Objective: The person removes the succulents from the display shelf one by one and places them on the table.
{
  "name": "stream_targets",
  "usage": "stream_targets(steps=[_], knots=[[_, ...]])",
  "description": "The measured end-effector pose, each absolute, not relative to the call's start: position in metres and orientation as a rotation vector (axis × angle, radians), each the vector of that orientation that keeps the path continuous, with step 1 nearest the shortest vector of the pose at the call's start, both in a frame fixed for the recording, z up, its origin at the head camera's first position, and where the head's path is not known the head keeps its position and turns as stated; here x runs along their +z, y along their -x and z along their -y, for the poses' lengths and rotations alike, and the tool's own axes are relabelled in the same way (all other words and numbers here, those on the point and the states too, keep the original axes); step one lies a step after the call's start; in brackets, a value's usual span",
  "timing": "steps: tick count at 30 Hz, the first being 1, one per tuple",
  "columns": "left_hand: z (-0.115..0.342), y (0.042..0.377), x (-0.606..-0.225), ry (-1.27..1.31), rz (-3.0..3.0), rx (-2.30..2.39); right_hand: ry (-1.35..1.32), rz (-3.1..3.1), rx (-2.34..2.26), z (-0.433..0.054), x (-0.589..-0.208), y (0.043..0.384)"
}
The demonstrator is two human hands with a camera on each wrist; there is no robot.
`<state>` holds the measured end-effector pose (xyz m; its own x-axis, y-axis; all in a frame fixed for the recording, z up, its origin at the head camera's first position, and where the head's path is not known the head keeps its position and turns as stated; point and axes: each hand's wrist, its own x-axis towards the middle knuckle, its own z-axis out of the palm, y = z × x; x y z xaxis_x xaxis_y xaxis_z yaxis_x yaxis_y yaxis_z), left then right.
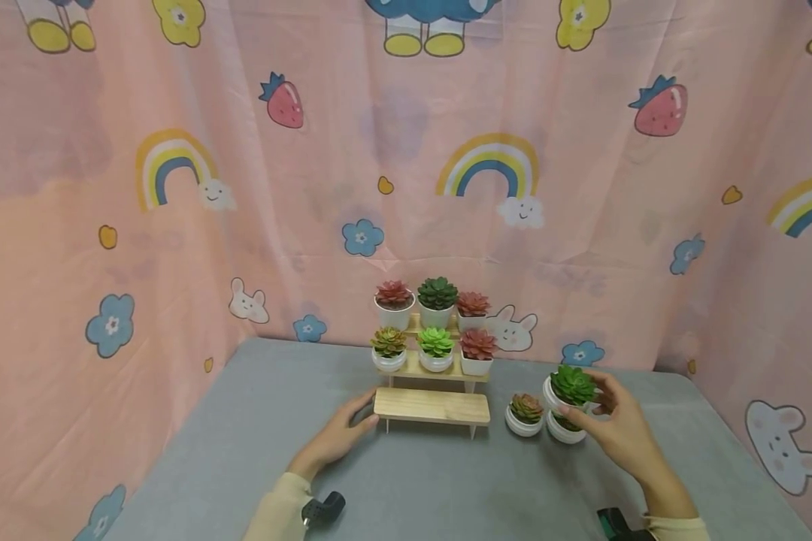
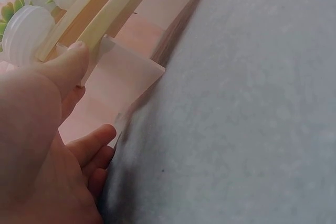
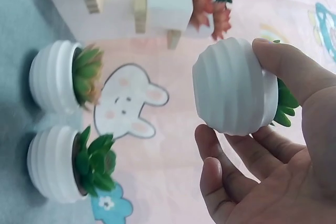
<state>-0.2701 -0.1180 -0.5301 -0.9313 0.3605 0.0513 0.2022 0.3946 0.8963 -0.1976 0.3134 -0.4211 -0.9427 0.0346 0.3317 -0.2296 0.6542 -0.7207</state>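
Note:
My right hand [image 1: 616, 424] holds a potted green succulent [image 1: 571, 385] by its ribbed white pot, raised off the table; the right wrist view has thumb and fingers on opposite sides of the pot [image 3: 233, 87]. Beneath it, partly hidden in the head view, stands another green succulent [image 3: 97, 163]. A brownish-green succulent [image 1: 524, 415] is just to its left. My left hand [image 1: 338, 432] grips the left end of the three-tier wooden stand's lowest shelf [image 1: 433, 406]. In the left wrist view its thumb lies at the board's edge [image 2: 100, 27].
On the middle tier sit an olive-yellow succulent [image 1: 389, 347], a bright green one [image 1: 436, 349] and a red one [image 1: 477, 350]. Two red succulents flank a dark green one [image 1: 437, 302] on the top tier. A printed pink curtain [image 1: 406, 150] hangs behind the grey table [image 1: 243, 451].

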Motion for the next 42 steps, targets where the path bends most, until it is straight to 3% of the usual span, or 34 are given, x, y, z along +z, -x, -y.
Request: stream_targets(steps=[27,42], knots=[[0.12,0.27,-0.531,-0.505,-2.507,1.556,0.144,2.544,1.044,-0.367,-0.46,0.213],[0.118,0.269,-0.529,-0.538,-2.515,1.549,0.423,2.764,1.262,-0.389,-0.481,0.225]])
